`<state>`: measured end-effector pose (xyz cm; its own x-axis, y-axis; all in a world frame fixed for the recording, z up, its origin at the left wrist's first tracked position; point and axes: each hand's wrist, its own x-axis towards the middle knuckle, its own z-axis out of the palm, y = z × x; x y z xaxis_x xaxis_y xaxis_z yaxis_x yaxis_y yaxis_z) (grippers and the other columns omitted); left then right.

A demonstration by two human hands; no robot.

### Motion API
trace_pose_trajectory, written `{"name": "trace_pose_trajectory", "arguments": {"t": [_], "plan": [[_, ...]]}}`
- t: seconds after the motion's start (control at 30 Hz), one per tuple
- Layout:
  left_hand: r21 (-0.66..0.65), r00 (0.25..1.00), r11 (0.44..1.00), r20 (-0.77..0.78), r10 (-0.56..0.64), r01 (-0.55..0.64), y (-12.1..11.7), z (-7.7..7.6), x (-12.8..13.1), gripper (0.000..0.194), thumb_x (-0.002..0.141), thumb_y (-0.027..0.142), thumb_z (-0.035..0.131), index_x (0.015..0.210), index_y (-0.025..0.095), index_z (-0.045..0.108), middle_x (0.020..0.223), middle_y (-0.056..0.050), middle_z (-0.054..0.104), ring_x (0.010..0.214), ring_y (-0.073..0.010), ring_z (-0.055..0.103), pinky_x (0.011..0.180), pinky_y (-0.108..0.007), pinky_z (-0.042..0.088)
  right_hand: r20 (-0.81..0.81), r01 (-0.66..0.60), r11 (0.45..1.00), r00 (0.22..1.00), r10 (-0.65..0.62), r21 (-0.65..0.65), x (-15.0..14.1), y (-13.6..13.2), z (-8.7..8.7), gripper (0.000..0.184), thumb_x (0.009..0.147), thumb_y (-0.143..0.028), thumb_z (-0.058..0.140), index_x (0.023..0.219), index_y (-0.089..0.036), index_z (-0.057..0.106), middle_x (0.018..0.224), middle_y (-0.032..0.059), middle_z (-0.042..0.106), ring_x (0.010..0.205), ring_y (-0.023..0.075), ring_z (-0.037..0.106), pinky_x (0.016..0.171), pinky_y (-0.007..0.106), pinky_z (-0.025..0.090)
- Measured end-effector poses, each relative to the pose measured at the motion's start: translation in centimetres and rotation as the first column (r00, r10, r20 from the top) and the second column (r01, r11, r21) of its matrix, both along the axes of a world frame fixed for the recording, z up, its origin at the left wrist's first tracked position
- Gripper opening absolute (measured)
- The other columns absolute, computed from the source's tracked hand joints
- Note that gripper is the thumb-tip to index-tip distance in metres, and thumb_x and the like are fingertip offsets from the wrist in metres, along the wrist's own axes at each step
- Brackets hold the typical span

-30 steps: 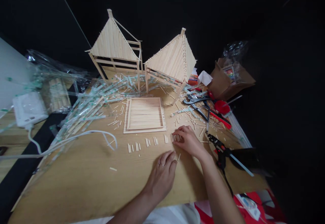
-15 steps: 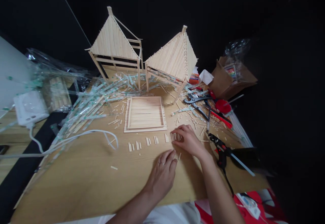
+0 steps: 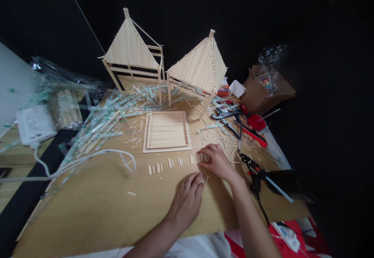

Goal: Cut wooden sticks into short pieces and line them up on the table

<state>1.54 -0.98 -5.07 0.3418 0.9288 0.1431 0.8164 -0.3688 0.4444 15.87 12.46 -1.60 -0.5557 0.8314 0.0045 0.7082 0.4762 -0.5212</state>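
Observation:
Small groups of short wooden sticks (image 3: 170, 163) lie in a row across the table. At the row's right end my right hand (image 3: 217, 161) curves its thumb and fingers around the last short sticks, touching them; the palm side is hidden. My left hand (image 3: 188, 195), with a ring on one finger, rests closer to me, fingers bent and drawn together. Whatever its fingertips hold, if anything, is hidden. Just right of them lies a single short stick (image 3: 207, 180). Behind the row sits a flat square stick panel (image 3: 167, 149) with a raised frame.
Two stick-built roofed houses (image 3: 131, 43) stand at the back. Plastic wrappers and long sticks (image 3: 99, 129) crowd the left, near a white cable (image 3: 111, 151). To the right are pliers (image 3: 229, 115), a glue gun (image 3: 254, 172) and a cardboard box (image 3: 257, 94).

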Motion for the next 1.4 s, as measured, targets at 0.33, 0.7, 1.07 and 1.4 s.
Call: {"name": "trace_pose_trajectory", "arguments": {"t": [0.33, 0.7, 1.07, 1.4], "plan": [[0.006, 1.0, 1.0, 0.012, 0.008, -0.009, -0.1, -0.1, 0.1, 0.03, 0.085, 0.009, 0.042, 0.112, 0.016, 0.054, 0.132, -0.008, 0.049, 0.123, -0.0244, 0.04, 0.102, -0.041, 0.036, -0.01, -0.012, 1.0, 1.0, 0.012, 0.013, 0.0, 0.1, -0.4, 0.033, 0.07, -0.023, 0.073, 0.102, -0.026, 0.065, 0.099, 0.0046, 0.057, 0.096, 0.0227, 0.046, 0.086, 0.037, 0.042], [0.002, 0.999, 1.0, 0.028, 0.022, -0.022, -0.1, -0.2, 0.2, 0.028, 0.085, 0.009, 0.044, 0.109, 0.017, 0.055, 0.132, -0.008, 0.05, 0.124, -0.0238, 0.04, 0.101, -0.041, 0.037, 0.002, -0.019, 1.0, 1.0, 0.019, 0.023, 0.1, 0.2, -0.3, 0.032, 0.07, -0.023, 0.073, 0.102, -0.027, 0.065, 0.099, 0.0051, 0.058, 0.096, 0.023, 0.048, 0.085, 0.039, 0.043], [-0.572, 0.394, 0.813, 0.725, 0.565, -0.113, 2.5, 4.3, -1.9, 0.023, 0.087, 0.033, 0.05, 0.105, 0.019, 0.055, 0.103, -0.007, 0.065, 0.095, -0.019, 0.06, 0.084, -0.034, 0.048, -0.149, 0.064, 0.995, 0.987, -0.052, 0.081, 0.0, -4.2, 5.2, 0.029, 0.078, -0.025, 0.066, 0.106, -0.027, 0.06, 0.106, 0.0051, 0.054, 0.103, 0.0221, 0.047, 0.088, 0.037, 0.043], [-0.664, 0.254, 0.645, 0.744, 0.618, 0.378, 4.8, 5.3, -1.8, 0.025, 0.075, 0.035, 0.068, 0.087, 0.013, 0.065, 0.079, -0.004, 0.066, 0.072, -0.0136, 0.058, 0.064, -0.022, 0.043, -0.056, 0.14, 0.977, 0.99, -0.132, 0.159, -0.2, -8.2, 7.1, 0.028, 0.079, -0.029, 0.065, 0.107, -0.03, 0.058, 0.107, 0.0058, 0.058, 0.101, 0.0243, 0.049, 0.084, 0.041, 0.045]]}}
